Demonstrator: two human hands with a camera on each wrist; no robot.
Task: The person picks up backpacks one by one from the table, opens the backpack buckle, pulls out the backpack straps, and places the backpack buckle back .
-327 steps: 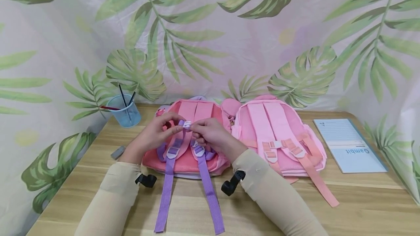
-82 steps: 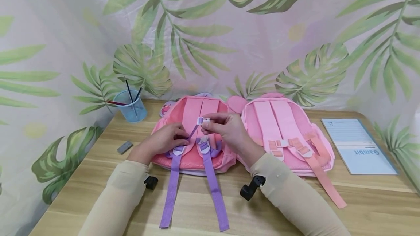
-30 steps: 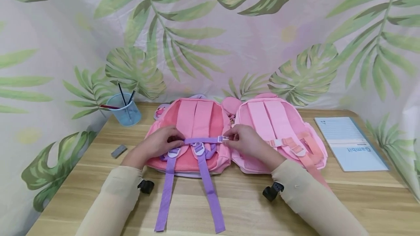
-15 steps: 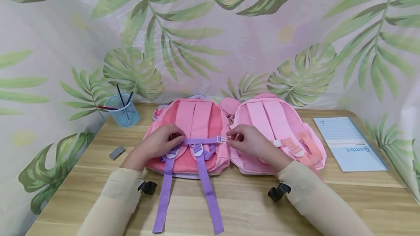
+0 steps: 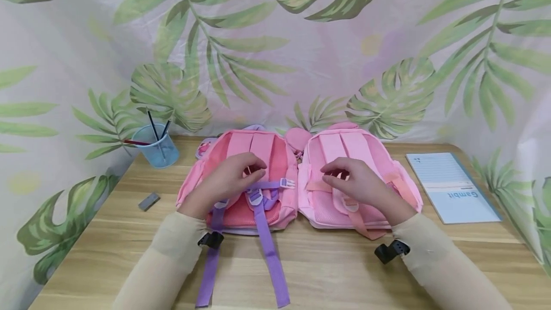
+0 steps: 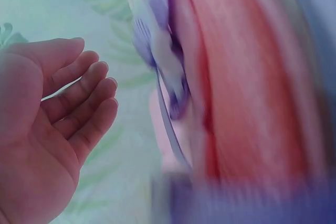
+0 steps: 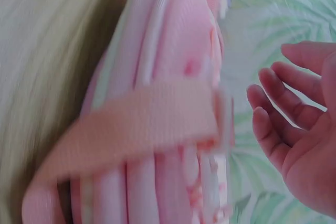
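Observation:
Two pink backpacks lie side by side on the wooden table, straps upward. Above the left, coral-backed backpack (image 5: 280, 157) hovers my left hand (image 5: 230, 178), fingers loosely bent and holding nothing. A purple strap (image 5: 267, 185) with a white buckle (image 5: 287, 183) runs across that backpack, and two purple strap ends hang toward the table's front. My right hand (image 5: 359, 181) is over the right, lighter pink backpack (image 5: 318, 212), its fingers relaxed around nothing. It hides part of the peach straps (image 5: 363, 227). In both wrist views the hand (image 6: 58, 114) is apart from its backpack.
At the back left stands a blue pen cup (image 5: 157, 149) with several pencils. A grey eraser (image 5: 148, 201) lies in front of it. To the right is a light blue notebook (image 5: 456, 188) marked "Gambit". Leaf-printed fabric (image 5: 241, 61) hangs behind the table.
Earlier both hands held the purple strap and its white buckle, drawing it sideways across the left backpack. Both have let go; the right hand has moved right, over the other backpack.

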